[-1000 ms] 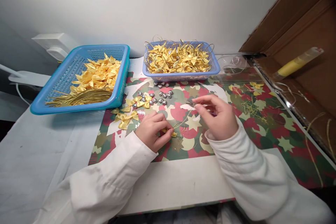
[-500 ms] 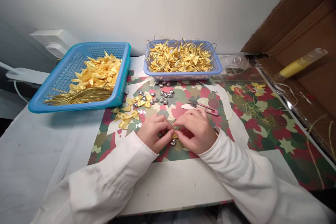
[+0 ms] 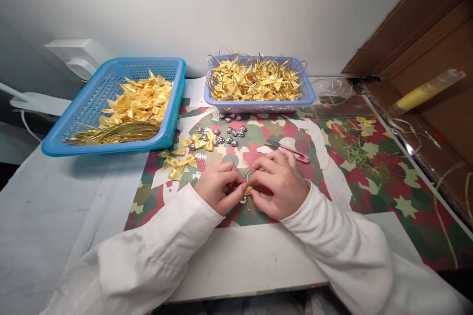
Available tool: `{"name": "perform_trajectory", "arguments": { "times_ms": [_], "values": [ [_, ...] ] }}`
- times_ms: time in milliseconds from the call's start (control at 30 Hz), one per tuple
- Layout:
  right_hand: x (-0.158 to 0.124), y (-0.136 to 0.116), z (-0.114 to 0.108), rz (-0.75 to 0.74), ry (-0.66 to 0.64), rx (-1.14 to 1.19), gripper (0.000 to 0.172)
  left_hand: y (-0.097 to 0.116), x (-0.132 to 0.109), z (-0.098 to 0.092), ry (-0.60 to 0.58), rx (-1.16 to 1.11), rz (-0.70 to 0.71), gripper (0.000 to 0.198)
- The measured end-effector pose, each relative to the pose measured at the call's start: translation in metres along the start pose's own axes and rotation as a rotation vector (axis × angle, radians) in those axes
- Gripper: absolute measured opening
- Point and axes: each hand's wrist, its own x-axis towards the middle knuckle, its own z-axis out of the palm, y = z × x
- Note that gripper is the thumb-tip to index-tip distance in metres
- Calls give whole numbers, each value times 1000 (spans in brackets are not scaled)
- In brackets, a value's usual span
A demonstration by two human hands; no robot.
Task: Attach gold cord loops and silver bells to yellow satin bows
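My left hand (image 3: 220,188) and my right hand (image 3: 278,186) meet at the middle of the patterned sheet. Between their fingertips is a small yellow bow (image 3: 248,190) with a silver bell (image 3: 243,200) just below it. A thin gold cord (image 3: 246,171) rises from the bow in a loop. The left thumb and forefinger pinch at the bow's left side. The right thumb and forefinger close on its right side. My fingers partly cover the bow.
A blue basket (image 3: 177,103) of yellow bows and gold cords stands left. Another basket (image 3: 258,104) holds corded bows. Loose bows (image 3: 177,165), silver bells (image 3: 232,141) and pink-handled snips (image 3: 291,150) lie before my hands. A cardboard box (image 3: 417,29) stands right.
My right fingers have shifted slightly and spread a little, and more of the gold cord loop shows above the bow. The whole view has moved slightly.
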Motion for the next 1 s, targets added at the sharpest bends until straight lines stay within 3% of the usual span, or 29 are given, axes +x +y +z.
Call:
{"name": "perform_trajectory", "arguments": {
  "times_ms": [500,1000],
  "values": [
    [0,2,1,16,-113,28,10,0,0,-1,24,34,40,16],
    [1,4,2,-28,-104,-31,15,1,0,2,35,75,-66,16]
  ]
}}
